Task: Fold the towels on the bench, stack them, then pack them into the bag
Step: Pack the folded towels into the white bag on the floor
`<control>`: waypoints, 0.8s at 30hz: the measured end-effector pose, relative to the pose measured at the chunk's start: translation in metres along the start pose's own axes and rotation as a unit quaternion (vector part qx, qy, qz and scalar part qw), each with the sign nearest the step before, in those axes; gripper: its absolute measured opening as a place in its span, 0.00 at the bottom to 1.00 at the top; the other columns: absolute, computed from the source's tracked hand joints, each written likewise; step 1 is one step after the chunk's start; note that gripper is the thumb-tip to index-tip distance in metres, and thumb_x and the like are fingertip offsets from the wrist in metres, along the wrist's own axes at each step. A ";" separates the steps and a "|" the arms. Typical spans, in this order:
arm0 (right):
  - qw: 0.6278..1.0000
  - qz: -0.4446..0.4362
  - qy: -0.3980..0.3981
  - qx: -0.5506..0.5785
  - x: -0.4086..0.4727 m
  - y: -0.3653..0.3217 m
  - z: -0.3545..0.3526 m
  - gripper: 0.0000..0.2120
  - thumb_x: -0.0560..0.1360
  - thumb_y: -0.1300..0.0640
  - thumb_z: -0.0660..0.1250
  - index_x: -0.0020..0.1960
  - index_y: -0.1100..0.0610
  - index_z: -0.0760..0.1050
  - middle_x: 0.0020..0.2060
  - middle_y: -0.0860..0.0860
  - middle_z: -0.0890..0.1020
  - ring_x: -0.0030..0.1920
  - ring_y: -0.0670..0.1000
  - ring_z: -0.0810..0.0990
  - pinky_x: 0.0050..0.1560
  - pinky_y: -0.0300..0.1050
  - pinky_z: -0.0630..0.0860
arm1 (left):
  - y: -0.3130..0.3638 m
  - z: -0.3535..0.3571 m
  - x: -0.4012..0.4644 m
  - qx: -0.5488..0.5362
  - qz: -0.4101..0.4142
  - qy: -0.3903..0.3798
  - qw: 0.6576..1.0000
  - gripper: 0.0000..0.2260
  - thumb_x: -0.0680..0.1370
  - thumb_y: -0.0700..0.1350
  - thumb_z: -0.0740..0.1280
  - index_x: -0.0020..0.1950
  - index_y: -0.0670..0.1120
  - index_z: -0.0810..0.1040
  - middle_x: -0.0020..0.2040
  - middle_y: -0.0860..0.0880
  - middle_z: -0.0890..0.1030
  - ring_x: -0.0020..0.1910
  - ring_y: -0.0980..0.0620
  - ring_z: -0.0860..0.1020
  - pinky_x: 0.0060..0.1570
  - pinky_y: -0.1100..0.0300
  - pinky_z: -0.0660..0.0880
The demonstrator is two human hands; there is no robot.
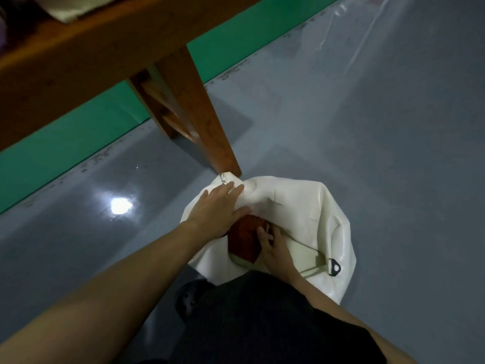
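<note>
Two hands at white bag (301, 206), red towel (245, 239) half hidden inside

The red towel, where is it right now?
In the head view, the red towel sits in the mouth of the white bag on the floor, between both hands, near the bench leg.

Grey floor (367, 153) carries white bag (336, 206), bench leg (199, 109).
</note>
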State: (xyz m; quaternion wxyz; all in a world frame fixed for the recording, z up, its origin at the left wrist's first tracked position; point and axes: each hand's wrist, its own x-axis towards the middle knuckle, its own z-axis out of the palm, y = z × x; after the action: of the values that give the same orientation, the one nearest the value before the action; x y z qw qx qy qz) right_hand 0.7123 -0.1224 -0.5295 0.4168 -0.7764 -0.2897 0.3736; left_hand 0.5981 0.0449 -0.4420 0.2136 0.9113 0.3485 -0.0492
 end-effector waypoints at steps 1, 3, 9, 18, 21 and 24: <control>1.000 -0.007 0.017 -0.003 -0.003 -0.001 -0.006 0.19 0.82 0.48 0.64 0.72 0.50 0.70 0.65 0.46 0.76 0.57 0.32 0.73 0.65 0.30 0.68 | -0.001 0.000 -0.002 0.015 -0.003 -0.010 1.000 0.32 0.80 0.68 0.55 0.79 0.51 0.62 0.78 0.46 0.66 0.76 0.44 0.66 0.74 0.43 0.64; 0.999 -0.012 0.038 -0.027 -0.011 -0.006 -0.016 0.18 0.82 0.47 0.63 0.69 0.53 0.75 0.63 0.52 0.79 0.52 0.33 0.76 0.55 0.23 0.68 | 0.001 -0.004 -0.005 0.001 -0.014 -0.017 1.000 0.35 0.80 0.69 0.55 0.80 0.50 0.60 0.80 0.46 0.63 0.77 0.45 0.63 0.75 0.44 0.61; 0.989 -0.044 0.069 -0.127 -0.038 -0.029 -0.050 0.06 0.82 0.41 0.58 0.53 0.38 0.73 0.50 0.40 0.78 0.51 0.41 0.78 0.54 0.42 0.75 | 0.017 -0.039 -0.015 -0.041 -0.047 -0.020 0.998 0.33 0.82 0.66 0.54 0.82 0.52 0.55 0.82 0.50 0.55 0.80 0.48 0.55 0.78 0.50 0.55; 0.949 -0.172 0.193 -0.179 -0.048 -0.115 -0.085 0.16 0.80 0.41 0.60 0.57 0.49 0.80 0.56 0.40 0.78 0.59 0.42 0.75 0.57 0.40 0.70 | 0.035 -0.111 -0.055 0.006 0.007 0.047 0.999 0.32 0.83 0.65 0.52 0.83 0.50 0.55 0.83 0.48 0.54 0.81 0.48 0.54 0.78 0.52 0.53; 0.932 -0.233 0.188 -0.202 -0.045 -0.150 -0.095 0.24 0.79 0.34 0.54 0.61 0.49 0.78 0.59 0.41 0.78 0.60 0.43 0.75 0.60 0.42 0.72 | 0.042 -0.148 -0.071 0.027 0.014 0.080 0.996 0.32 0.83 0.65 0.52 0.83 0.50 0.55 0.83 0.48 0.55 0.80 0.47 0.55 0.78 0.53 0.53; 0.910 -0.302 0.189 -0.213 -0.038 -0.195 -0.107 0.26 0.80 0.34 0.54 0.62 0.51 0.78 0.59 0.44 0.78 0.61 0.45 0.76 0.61 0.43 0.73 | 0.048 -0.186 -0.090 0.052 0.020 0.120 0.991 0.31 0.83 0.65 0.52 0.82 0.52 0.55 0.82 0.49 0.55 0.80 0.47 0.56 0.78 0.51 0.56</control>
State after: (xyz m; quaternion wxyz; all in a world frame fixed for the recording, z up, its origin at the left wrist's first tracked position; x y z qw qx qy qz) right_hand 0.7519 -0.1028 -0.3083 0.3811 -0.7784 -0.4989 0.0051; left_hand 0.5509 0.0365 -0.2356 0.1237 0.9274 0.3500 0.0473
